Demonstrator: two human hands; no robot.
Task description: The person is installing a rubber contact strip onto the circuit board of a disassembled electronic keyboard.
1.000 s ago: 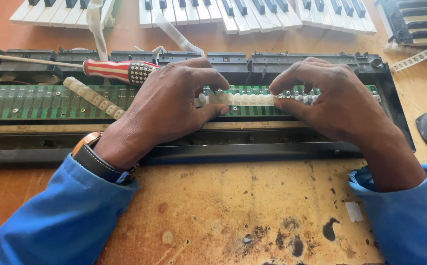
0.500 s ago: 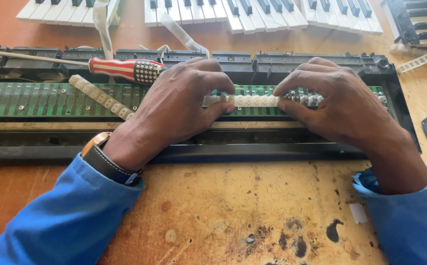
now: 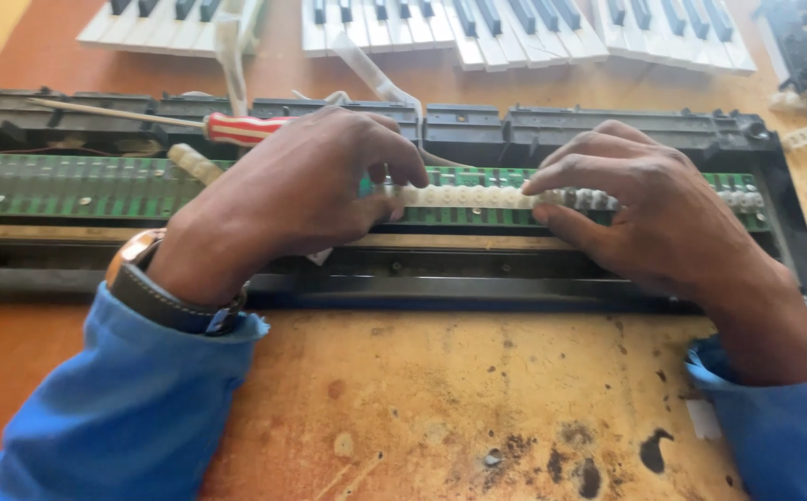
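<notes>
Both hands, left hand [image 3: 296, 199] and right hand [image 3: 649, 218], pinched the white rubber strip [image 3: 464, 196] between their fingers, over the green circuit board [image 3: 69, 186], near the surface's far edge.

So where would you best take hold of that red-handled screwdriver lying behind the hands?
Probably by the red handle: it is the thick part, and it lies flat along the black keyboard frame, with the thin shaft pointing left. Come from above with the left hand, which is nearest, fingers closing across the handle from front and back.
</notes>
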